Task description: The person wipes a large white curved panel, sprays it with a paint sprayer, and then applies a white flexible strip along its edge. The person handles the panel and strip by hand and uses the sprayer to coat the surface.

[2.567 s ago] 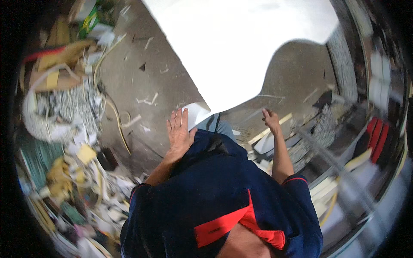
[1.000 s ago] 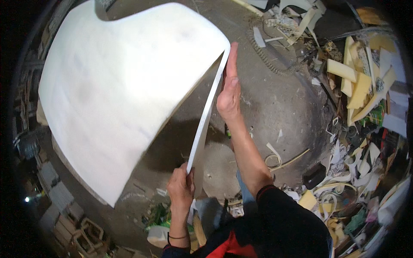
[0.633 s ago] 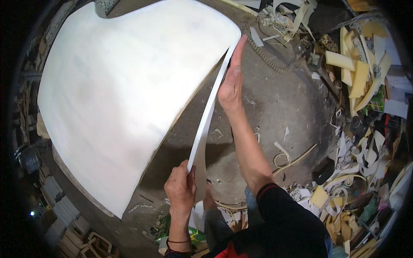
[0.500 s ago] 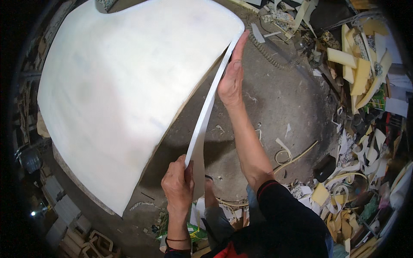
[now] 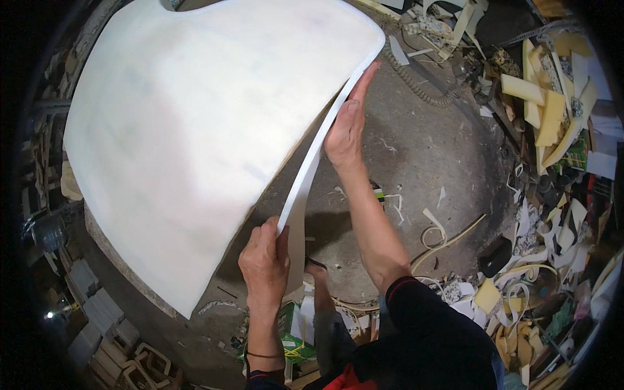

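A large white foam-like sheet (image 5: 175, 130) covers a broad curved panel on the left, with a rough edge of the backing showing under it. Along its right side runs a white foam strip (image 5: 300, 188), joined near the upper right corner and standing away from the panel lower down. My left hand (image 5: 265, 260) grips the strip's loose near end between thumb and fingers. Farther up, my right hand (image 5: 346, 130) lies flat against the strip's outer face, fingers stretched toward the corner. Its palm side is hidden against the strip.
Foam offcuts (image 5: 552, 117) are heaped along the right side. A coiled hose (image 5: 422, 94) lies on the concrete floor (image 5: 455, 156), with curled trimmings (image 5: 434, 237) and a black object (image 5: 495, 255) nearer me. Stacked light pieces (image 5: 101, 309) stand at lower left.
My right hand has slid a little toward me along the strip, away from the corner. My left hand still grips the loose end. The whole view has shifted slightly.
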`<state>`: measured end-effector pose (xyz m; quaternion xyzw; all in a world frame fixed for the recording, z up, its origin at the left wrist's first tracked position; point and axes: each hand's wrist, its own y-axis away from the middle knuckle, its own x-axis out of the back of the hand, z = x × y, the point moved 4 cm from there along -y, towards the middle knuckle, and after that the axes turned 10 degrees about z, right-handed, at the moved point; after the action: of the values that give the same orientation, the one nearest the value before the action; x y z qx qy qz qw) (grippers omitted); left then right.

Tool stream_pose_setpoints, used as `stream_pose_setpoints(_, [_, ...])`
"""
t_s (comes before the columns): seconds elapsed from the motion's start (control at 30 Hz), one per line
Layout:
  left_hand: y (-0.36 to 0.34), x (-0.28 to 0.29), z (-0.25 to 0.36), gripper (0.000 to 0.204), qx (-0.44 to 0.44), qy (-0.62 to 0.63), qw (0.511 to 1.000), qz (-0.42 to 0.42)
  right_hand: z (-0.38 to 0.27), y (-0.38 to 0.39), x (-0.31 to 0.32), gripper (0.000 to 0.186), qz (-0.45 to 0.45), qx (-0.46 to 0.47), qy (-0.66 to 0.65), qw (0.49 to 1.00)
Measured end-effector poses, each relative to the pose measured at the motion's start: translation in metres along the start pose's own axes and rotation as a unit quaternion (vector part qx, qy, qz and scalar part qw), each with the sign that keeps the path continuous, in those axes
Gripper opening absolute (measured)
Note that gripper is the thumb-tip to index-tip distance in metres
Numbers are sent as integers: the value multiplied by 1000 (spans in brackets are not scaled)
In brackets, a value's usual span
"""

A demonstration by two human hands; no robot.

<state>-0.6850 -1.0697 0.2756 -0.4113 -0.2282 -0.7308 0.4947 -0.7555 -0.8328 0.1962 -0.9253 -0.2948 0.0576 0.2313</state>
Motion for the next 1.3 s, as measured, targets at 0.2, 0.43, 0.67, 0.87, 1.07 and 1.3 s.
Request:
stream_pose_setpoints(0.2, [-2, 6, 0, 25, 7, -5, 1000, 2, -5, 18, -7, 88, -2, -7, -3, 1000])
stream_pose_setpoints(0.43, [-2, 5, -2, 23, 7, 18, 999, 45, -15, 34, -12, 86, -3, -19, 3, 1000])
stream_pose_setpoints(0.67, [0, 12, -8, 21, 7, 15, 998, 57, -30, 51, -17, 85, -14, -28, 8, 999])
stream_pose_setpoints(0.87, [11, 23, -10, 19, 15, 6, 998, 56, -40, 65, -21, 88, -25, -44, 3, 999])
stream_pose_setpoints(1.07, [13, 31, -9, 20, 16, 15, 998, 60, -44, 80, -28, 90, -29, -54, -1, 998])
stream_pose_setpoints(1.3, [22, 39, -14, 23, 33, 6, 998, 60, -48, 93, -39, 91, -9, -62, -6, 998])
